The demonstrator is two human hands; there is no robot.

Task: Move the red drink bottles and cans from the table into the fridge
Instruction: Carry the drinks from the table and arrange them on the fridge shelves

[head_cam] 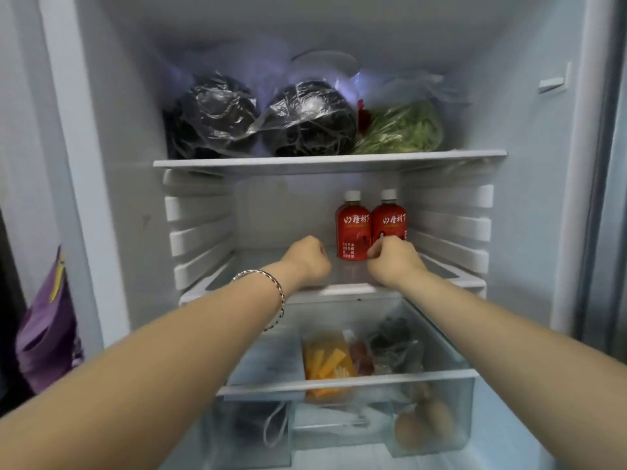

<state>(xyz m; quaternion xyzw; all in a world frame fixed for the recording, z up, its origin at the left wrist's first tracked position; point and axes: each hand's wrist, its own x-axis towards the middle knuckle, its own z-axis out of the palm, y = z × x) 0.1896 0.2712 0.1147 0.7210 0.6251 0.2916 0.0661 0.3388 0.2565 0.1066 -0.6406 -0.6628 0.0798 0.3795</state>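
the left hand [307, 262] is closed in an empty fist, and the left red bottle [353, 228] is stood upright on the fridge shelf [268, 257] just beyond it to the right. the right hand [395, 261] is curled in front of the base of the right red bottle [389, 220]; whether that bottle is gripped cannot be told.

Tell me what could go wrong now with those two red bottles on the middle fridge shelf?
The right hand covers the lower part of the right bottle. A careless pull back could tip it into the left bottle, which stands close beside it. The bracelet behind the left hand might snag on the front edge of the shelf.
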